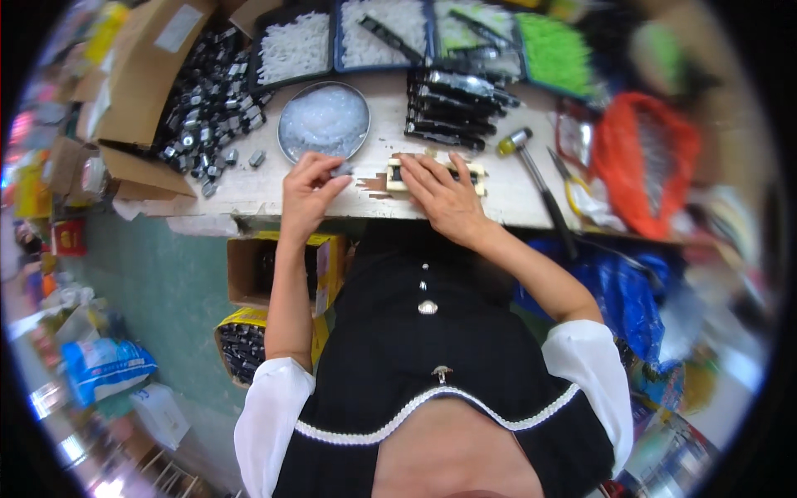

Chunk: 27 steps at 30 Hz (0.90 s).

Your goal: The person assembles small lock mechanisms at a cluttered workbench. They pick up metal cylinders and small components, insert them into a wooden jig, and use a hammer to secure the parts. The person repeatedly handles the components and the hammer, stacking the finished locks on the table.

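My left hand (309, 195) is raised at the table's front edge, thumb and fingers pinched on a small greyish piece (341, 168) too small to name. Just beyond it stands a round metal dish (284, 137) with a heap of translucent whitish material. My right hand (444, 195) lies across a cream block (476, 178) with a dark strip in it, fingers bent over the block and holding it on the table. Part of the block is hidden under the fingers. Several black and silver tool-like pieces (452, 112) lie in a stack behind it.
Dark trays of white pieces (295, 48) and green pieces (554, 54) line the back. Metal-and-black parts (220, 104) spill from a cardboard box (154, 75) at left. Rightward lie a hammer (540, 187), scissors (571, 178) and a red bag (635, 129). Boxes (249, 278) stand below.
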Tool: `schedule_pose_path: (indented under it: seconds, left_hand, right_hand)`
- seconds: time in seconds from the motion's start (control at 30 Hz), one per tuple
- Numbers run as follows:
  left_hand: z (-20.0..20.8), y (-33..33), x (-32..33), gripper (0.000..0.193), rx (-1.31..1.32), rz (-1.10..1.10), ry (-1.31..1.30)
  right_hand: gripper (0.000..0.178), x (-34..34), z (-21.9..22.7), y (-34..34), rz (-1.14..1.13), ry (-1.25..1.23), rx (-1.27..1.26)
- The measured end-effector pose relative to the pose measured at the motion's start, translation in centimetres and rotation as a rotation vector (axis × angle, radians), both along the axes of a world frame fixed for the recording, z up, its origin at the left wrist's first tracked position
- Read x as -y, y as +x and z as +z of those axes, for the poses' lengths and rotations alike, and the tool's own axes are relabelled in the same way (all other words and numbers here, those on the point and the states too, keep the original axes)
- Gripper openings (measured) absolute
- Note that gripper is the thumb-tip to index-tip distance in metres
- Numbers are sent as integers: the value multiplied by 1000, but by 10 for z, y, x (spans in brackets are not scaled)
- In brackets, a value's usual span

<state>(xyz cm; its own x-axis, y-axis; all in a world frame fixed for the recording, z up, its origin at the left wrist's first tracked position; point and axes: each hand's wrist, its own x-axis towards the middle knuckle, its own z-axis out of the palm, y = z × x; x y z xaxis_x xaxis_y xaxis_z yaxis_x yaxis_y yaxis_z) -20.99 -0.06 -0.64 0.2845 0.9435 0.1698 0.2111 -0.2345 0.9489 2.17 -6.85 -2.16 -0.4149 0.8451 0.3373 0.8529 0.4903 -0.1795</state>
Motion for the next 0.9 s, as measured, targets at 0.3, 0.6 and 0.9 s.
schedule_pose_path:
  seconds: [0.3, 0.6, 0.9]
  left_hand:
    - [-3, 60, -12, 26, -306, -321, 228]
    - [-9, 69, -6, 17, -58, -190, -257]
    - [-23, 67, -4, 12, 143, -80, -523]
  right_hand:
    - [19, -5, -1, 13, -109, 66, -553]
    - [16, -4, -5, 13, -94, 124, -520]
    - [13, -6, -4, 10, -132, 101, -586]
